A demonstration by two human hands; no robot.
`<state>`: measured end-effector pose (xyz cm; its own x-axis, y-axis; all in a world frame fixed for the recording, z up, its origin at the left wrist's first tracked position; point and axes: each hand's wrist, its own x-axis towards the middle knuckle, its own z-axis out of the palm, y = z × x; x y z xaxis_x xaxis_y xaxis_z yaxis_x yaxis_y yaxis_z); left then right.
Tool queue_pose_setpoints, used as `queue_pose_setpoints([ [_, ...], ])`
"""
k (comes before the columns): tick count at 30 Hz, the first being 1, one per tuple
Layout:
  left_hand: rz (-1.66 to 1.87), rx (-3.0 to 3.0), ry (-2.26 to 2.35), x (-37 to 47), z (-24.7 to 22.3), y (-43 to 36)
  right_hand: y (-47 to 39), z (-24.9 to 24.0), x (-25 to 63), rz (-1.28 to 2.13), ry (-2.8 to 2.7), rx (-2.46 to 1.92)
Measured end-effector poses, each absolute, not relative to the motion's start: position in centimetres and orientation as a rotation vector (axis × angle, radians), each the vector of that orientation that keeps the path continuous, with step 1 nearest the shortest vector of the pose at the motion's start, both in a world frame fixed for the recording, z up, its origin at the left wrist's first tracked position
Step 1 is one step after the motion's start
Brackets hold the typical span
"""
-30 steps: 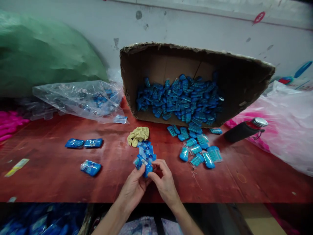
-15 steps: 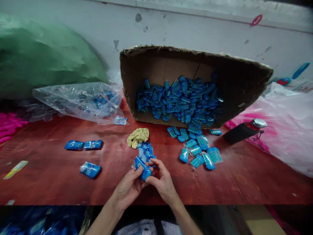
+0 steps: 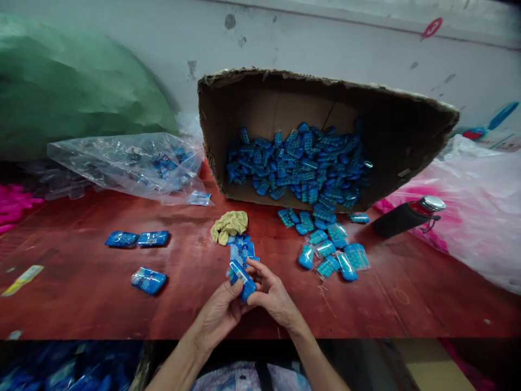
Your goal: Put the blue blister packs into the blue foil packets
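Note:
Near the table's front edge, my left hand (image 3: 223,312) grips a small blue plastic packet (image 3: 245,282) with a printed card and barcode on its upper part. My right hand (image 3: 273,296) holds the packet's other side between thumb and fingers. Just beyond the fingers lie several flat blue printed cards (image 3: 241,251), partly beneath a crumpled yellow cloth (image 3: 232,225). On the left rest three packets with printed cards, one of them this nearer packet (image 3: 148,281). Right of my hands is a loose group of blue packets (image 3: 329,266) with turquoise contents showing.
A tilted cardboard box (image 3: 407,141) holds a heap of similar blue packets. Clear plastic bag (image 3: 106,163) and green sack (image 3: 81,87) are at left. A dark bottle (image 3: 396,220) lies tilted by a pink-filled bag (image 3: 484,217). A yellow cutter-like tool (image 3: 22,279) lies far left.
Both hands have shifted slightly to the right with the packet. The packet has turned a little, so its barcode label now shows more clearly.

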<state>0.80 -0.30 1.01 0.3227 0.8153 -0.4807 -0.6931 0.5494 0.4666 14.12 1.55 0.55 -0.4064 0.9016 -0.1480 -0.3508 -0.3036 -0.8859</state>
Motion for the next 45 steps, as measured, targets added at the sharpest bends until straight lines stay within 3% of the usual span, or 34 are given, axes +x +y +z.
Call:
queue_pose_setpoints([
  [15,1.151,0.043,0.896,-1.1,2.3,-0.1,1.4,-0.9,14.6,1.521,-1.296,-1.024],
  [19,1.49,-0.049,1.011,-5.9,2.9,0.6,2.8,-0.2,15.1,1.278,-1.423,-1.166],
  [22,1.493,-0.062,1.136,-8.0,3.1,0.6,5.4,0.5,14.6,1.024,-1.641,-1.271],
  [25,1.388,0.203,1.306,-7.3,3.2,1.3,9.1,0.9,13.0,0.743,-1.88,-1.432],
  [30,1.328,1.476,1.786,-4.2,1.6,6.5,14.8,0.6,9.6,0.526,-2.194,-1.62],
  [33,0.968,1.826,1.925,-3.4,-0.6,10.3,15.9,0.5,8.9,0.517,-2.267,-1.557],
  [38,0.839,1.91,1.941,-3.4,-3.1,12.0,12.2,1.1,11.8,0.453,-2.315,-1.502],
  [45,1.324,1.598,1.817,-4.0,-2.0,8.3,4.7,-1.0,14.9,0.309,-2.271,-1.613],
])
